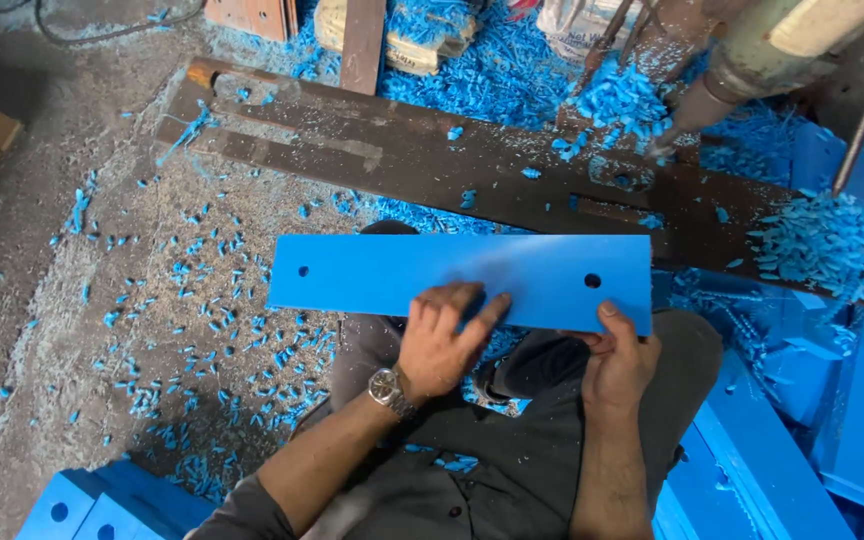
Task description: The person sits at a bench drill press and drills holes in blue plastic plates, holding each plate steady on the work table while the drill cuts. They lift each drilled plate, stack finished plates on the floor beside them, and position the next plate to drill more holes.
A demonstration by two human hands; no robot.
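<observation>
Long flat blue plastic plate, one drilled hole near each end, held level over the lap. Right hand clamped on its near edge, thumb on top beside the right-end hole. Left hand lies fingers spread, flat on the plate's face; blue shavings litter the floor.

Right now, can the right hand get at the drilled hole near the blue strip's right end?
Probably yes: the right hand already grips the blue strip at its lower right edge, thumb just below the hole, with nothing covering it.

A workshop: drill press, blue plastic shavings everywhere.
</observation>
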